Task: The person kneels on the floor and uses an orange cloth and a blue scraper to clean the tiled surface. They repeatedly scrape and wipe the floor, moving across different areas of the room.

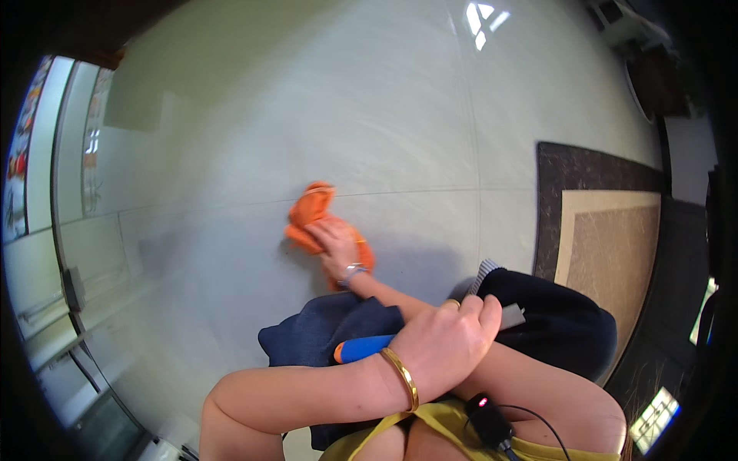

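My right hand [337, 242], with a watch at the wrist, presses a bunched orange cloth [311, 210] against the pale glossy tile floor [375, 138]. The cloth shows in front of and beside the fingers. Nearer my body, my left hand [450, 334], wearing a gold bangle and a ring, is closed around a tool with a blue and orange handle [366, 348]. The tool's flat grey end [512, 317] sticks out past the fingers; its middle is hidden by the hand. My left hand crosses above my right forearm.
Bent knees in dark trousers [553, 311] flank my forearms. A dark-bordered beige floor panel [617, 236] lies at the right. At the left run a metal-framed track and glossy panels [40, 173]. A dark rounded object [657, 80] stands at the upper right. A small black cabled device [490, 423] hangs at my chest.
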Demonstrator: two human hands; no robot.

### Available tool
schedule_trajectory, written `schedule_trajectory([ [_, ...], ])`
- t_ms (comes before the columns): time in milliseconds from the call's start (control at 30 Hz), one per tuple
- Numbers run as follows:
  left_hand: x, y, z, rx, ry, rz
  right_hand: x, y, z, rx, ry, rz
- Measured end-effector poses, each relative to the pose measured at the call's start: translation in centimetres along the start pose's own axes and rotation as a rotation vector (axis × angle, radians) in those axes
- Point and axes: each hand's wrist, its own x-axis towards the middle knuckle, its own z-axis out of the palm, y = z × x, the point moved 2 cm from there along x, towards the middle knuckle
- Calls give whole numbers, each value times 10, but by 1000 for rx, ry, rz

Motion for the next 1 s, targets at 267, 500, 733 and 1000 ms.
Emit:
schedule_trajectory([
  [267,-23,-2,-15,123,246,-149,93,-28,-31,1304,-156,545],
  [500,-9,-7,-14,83,195,-106,162,118,-201,451,48,361],
  [733,-3,-14,-21,138,222,-165,129,97,-65,-374,24,-13],
  [1000,2,-42,-30,-121,200,-326,125,4,38,1094,-402,575],
])
